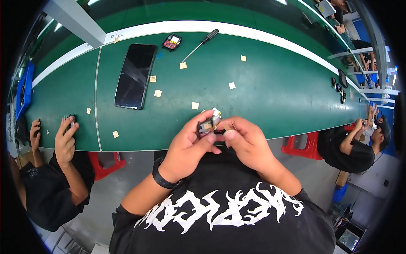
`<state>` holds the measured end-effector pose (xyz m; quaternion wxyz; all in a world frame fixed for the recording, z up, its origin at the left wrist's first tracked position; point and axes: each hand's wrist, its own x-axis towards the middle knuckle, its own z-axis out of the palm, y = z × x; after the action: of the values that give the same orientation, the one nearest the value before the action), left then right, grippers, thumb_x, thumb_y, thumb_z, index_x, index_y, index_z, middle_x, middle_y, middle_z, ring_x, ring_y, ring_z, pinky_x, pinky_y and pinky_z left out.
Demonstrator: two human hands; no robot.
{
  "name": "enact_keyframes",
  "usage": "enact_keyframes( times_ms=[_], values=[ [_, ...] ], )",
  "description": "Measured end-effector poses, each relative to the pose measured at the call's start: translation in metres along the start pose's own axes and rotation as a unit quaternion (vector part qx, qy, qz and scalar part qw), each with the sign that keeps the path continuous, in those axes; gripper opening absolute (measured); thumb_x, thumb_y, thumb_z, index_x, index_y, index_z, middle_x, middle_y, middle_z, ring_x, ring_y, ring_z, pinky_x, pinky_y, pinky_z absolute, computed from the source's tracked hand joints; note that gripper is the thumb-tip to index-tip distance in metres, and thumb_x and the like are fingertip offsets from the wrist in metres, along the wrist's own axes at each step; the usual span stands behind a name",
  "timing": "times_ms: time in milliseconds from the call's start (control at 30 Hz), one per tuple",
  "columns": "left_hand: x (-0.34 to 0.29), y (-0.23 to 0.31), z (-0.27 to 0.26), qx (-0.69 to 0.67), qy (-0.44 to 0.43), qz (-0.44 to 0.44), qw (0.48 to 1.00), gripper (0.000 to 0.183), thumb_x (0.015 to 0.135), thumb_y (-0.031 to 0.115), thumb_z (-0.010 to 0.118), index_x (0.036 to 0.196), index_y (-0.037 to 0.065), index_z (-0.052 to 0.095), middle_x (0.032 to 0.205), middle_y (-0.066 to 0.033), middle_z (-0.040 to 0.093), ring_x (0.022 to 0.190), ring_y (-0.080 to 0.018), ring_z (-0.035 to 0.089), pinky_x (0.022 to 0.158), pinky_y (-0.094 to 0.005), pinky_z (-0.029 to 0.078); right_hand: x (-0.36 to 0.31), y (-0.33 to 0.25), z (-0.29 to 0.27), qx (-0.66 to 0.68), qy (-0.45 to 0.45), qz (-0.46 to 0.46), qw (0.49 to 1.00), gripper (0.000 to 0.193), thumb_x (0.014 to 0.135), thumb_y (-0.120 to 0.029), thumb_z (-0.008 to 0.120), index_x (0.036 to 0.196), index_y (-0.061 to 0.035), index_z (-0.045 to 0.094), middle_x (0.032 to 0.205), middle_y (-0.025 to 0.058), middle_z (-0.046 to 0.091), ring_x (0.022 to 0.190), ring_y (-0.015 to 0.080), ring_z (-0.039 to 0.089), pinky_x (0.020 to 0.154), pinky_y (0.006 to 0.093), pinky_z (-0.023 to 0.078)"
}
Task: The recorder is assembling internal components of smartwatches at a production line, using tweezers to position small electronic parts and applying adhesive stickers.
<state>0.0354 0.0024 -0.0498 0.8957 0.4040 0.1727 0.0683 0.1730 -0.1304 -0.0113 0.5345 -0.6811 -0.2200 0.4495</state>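
Device [207, 126], small, dark-cased, opened | gripped in left hand [186, 142], fingers curled round it | right hand [247, 139] just beside it, thumb and forefinger nearly together; cannot tell if they pinch anything | beyond hands, leftward: black phone [135, 77]; farther ahead: second opened device [172, 42], screwdriver [205, 40]; nearer hands: pale squares [195, 105]

Left hand [184, 142] curled, right hand [247, 139] pinching, close together.

Left hand [181, 144]: gripping small device [206, 126]
Right hand [246, 142]: pinching just beside it, contents unclear
Black phone [135, 77]: lying flat on green bench [275, 93]
Screwdriver [202, 43]: lying, tip pointing at pale square [183, 65]
Second device [172, 42]: sitting between phone and screwdriver
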Motion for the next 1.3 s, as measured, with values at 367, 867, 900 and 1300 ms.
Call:
enact_keyframes(
  times_ms=[367, 867, 900, 1300],
  values=[
    [-0.018, 0.009, 0.000, 0.192, 0.061, 0.011, 0.979, 0.037, 0.101, -0.001, 0.050, 0.137, -0.003, 0.045, 0.114, -0.0129, 0.067, 0.076, -0.0099, 0.063, 0.067, -0.0259, 0.055, -0.012, -0.004, -0.017, -0.420, 0.029, -0.150, 0.895, 0.029, 0.091, -0.026, 0.076, 0.084, -0.0026, 0.061, 0.072, 0.0092, 0.060, 0.057, 0.0266, 0.057, 0.052, 0.0372, 0.045],
    [-0.025, 0.014, 0.000, 0.407, 0.047, 0.068, 0.910, 0.045, 0.094, -0.005, 0.055, 0.139, -0.006, 0.052, 0.087, -0.0165, 0.066, 0.072, -0.0238, 0.069, 0.067, -0.0356, 0.056, -0.011, 0.004, 0.004, -0.524, 0.010, -0.314, 0.792, 0.021, 0.075, -0.003, 0.072, 0.094, -0.0066, 0.063, 0.080, 0.0038, 0.058, 0.069, 0.0218, 0.060, 0.058, 0.0343, 0.050],
    [-0.025, 0.013, 0.000, 0.419, 0.041, 0.078, 0.904, 0.046, 0.093, -0.006, 0.054, 0.139, -0.006, 0.052, 0.086, -0.0171, 0.066, 0.071, -0.0255, 0.068, 0.068, -0.0369, 0.055, -0.012, 0.004, 0.004, -0.524, 0.008, -0.312, 0.792, 0.021, 0.075, -0.003, 0.072, 0.094, -0.0066, 0.063, 0.080, 0.0038, 0.058, 0.069, 0.0218, 0.060, 0.058, 0.0343, 0.050],
    [-0.029, 0.033, -0.009, 0.237, -0.006, -0.055, 0.970, 0.046, 0.098, -0.004, 0.052, 0.144, -0.005, 0.049, 0.094, -0.0124, 0.067, 0.076, -0.0169, 0.070, 0.069, -0.0291, 0.058, -0.019, 0.009, 0.010, -0.474, -0.006, -0.311, 0.824, 0.020, 0.079, 0.000, 0.072, 0.097, -0.0031, 0.064, 0.078, 0.0075, 0.057, 0.069, 0.0254, 0.059, 0.060, 0.0346, 0.050]
  ],
)
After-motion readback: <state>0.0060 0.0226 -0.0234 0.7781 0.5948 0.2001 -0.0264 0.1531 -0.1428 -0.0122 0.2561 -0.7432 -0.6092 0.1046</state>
